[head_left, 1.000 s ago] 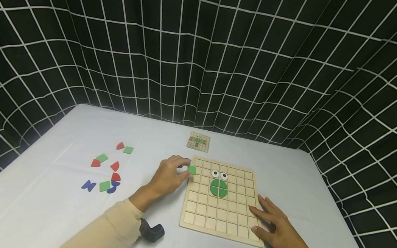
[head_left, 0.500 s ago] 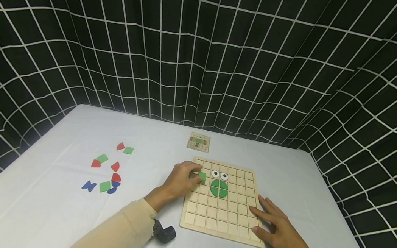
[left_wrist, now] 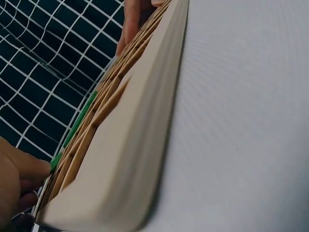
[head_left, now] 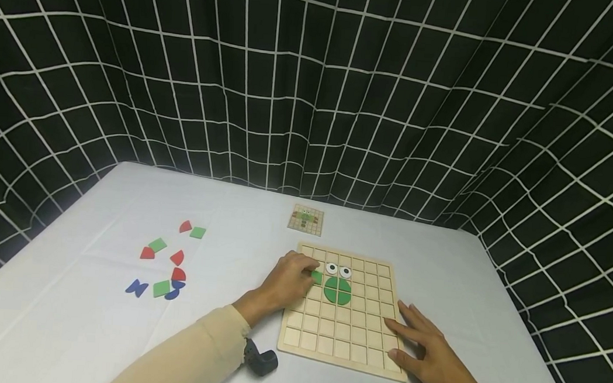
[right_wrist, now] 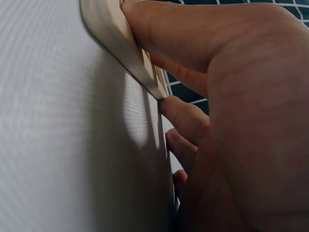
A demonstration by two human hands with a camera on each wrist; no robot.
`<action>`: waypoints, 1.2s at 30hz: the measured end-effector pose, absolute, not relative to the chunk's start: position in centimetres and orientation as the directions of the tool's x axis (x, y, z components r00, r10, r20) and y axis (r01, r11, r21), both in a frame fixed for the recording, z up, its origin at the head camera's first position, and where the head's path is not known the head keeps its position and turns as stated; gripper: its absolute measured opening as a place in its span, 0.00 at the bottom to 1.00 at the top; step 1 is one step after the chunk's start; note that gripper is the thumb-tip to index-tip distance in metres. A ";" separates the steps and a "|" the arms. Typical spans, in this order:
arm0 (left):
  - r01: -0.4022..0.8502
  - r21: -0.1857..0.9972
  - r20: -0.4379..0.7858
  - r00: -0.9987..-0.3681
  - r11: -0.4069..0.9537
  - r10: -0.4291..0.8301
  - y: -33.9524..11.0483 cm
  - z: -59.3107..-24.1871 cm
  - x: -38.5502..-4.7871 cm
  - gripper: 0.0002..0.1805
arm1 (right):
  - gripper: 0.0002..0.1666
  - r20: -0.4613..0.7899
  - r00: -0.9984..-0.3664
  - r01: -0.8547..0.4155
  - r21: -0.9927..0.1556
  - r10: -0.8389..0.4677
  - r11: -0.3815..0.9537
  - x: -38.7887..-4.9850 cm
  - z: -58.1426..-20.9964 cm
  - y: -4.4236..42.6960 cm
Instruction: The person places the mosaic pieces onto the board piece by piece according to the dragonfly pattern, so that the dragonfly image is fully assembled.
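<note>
In the head view, my left hand (head_left: 286,281) pinches a green square tile (head_left: 316,277) over the left side of a wooden grid board (head_left: 327,328). The same square shows between the fingertips in the left wrist view, at the board's cells. Right beside it on the board sit several dark green quarter-circle pieces (head_left: 344,298) forming a round shape, with two white eye discs (head_left: 331,268) above. My right hand (head_left: 428,351) rests on the board's right edge, thumb and index finger on top, fingers loosely spread; in the right wrist view another fingertip touches the board's side.
A small pattern card (head_left: 306,219) lies behind the board. To the left on the white cloth are scattered green squares (head_left: 162,288), red quarter circles (head_left: 177,258) and blue pieces (head_left: 137,288). A black grid-patterned curtain (head_left: 292,85) surrounds the table's back and sides.
My left hand has carried the green square rightward from the board's left edge to beside the dark green round shape, and lower. The right hand has stayed in place.
</note>
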State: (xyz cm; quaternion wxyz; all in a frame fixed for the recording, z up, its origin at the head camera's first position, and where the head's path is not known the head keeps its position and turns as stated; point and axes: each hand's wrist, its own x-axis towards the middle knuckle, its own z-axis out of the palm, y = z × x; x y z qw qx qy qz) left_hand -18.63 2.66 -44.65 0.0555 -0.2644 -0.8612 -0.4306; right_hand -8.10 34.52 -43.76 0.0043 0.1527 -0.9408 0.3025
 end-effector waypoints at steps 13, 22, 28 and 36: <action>0.528 0.679 0.376 -0.847 0.510 0.377 2.0 -44.4 -18.3 0.13 | 0.30 0.122 -0.947 -0.311 -0.568 -0.296 0.762 -8.1 -43.8 34.5; 0.498 0.645 0.516 -0.843 0.580 0.151 -2.0 -43.0 -18.5 0.13 | 0.30 0.117 -0.949 -0.307 -0.558 -0.293 0.771 -8.1 -43.7 34.6; 0.450 0.640 0.585 -0.811 0.623 -0.014 -5.1 -41.9 -18.8 0.12 | 0.30 0.103 -0.953 -0.294 -0.550 -0.286 0.782 -8.1 -43.6 34.8; 0.417 0.651 0.623 -0.772 0.634 -0.131 -8.0 -41.6 -19.1 0.13 | 0.30 0.086 -0.957 -0.276 -0.565 -0.278 0.777 -8.2 -43.7 34.5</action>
